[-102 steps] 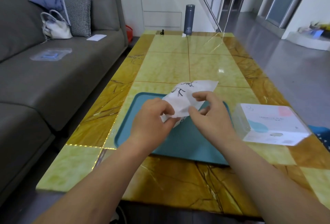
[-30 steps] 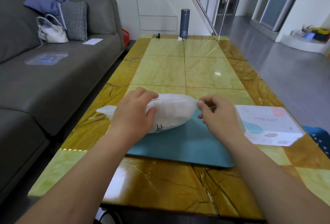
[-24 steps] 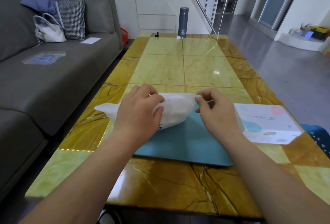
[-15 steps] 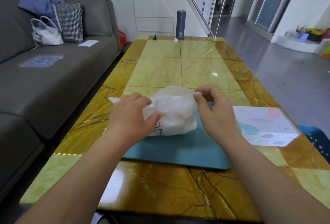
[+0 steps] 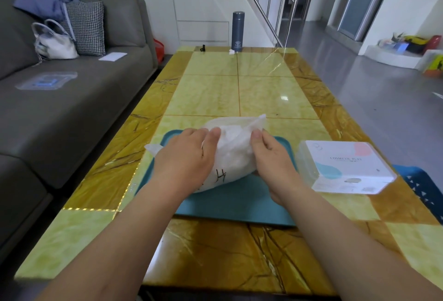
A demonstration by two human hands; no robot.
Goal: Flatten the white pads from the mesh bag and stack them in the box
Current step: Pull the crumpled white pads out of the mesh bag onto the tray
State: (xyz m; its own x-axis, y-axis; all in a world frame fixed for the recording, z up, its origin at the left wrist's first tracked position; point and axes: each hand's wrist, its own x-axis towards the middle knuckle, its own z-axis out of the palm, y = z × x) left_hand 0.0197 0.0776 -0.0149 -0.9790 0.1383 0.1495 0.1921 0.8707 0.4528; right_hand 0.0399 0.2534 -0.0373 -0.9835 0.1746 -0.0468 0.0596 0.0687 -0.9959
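Observation:
A white mesh bag (image 5: 233, 151), bulging and marked with black strokes, is held over the teal tray (image 5: 239, 201) at the table's near middle. My left hand (image 5: 187, 159) grips the bag's left side, with a corner of the bag sticking out to its left. My right hand (image 5: 273, 159) holds the bag's right side, thumb on top near the upper edge. The pads inside show only as a pale mass through the mesh. The white box (image 5: 345, 166) with a clear lid and pink and blue marks stands shut to the right of the tray.
The table (image 5: 239, 94) has yellow and brown marble tiles. A dark flask (image 5: 238, 31) stands at its far end beside two small items. A grey sofa (image 5: 72, 99) with a handbag and cushion runs along the left. A blue stool (image 5: 422, 188) sits at the right edge.
Both hands have turned the bag from lying sideways to more upright and bunched over the tray. The hands have come closer together on its two sides.

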